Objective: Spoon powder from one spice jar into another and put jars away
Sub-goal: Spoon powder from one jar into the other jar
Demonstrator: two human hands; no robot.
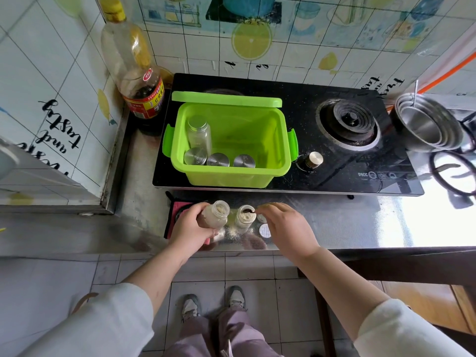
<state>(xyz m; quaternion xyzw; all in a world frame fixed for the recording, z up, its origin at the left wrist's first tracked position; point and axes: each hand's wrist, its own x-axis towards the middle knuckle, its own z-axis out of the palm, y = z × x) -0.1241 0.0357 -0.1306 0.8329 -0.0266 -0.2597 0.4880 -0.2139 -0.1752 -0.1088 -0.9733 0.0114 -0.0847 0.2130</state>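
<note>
Left hand (192, 228) clamps a tilted jar (215, 219); at three o'clock, right hand (286, 228) pinches a spoon (251, 211) in the second jar (244, 218). More tilt could spill powder (219, 210).

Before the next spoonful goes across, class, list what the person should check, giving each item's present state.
1. Left hand grips the tilted clear glass jar of pale powder: ok.
2. Second open glass jar stands upright on the steel counter: ok.
3. Right hand pinches the small dark spoon at that jar's mouth: ok.
4. Counter free of spilled powder: not ok, some lies beside the jars.
5. Green plastic box open, with room left: ok.
6. Spoon loaded: cannot tell.
</note>
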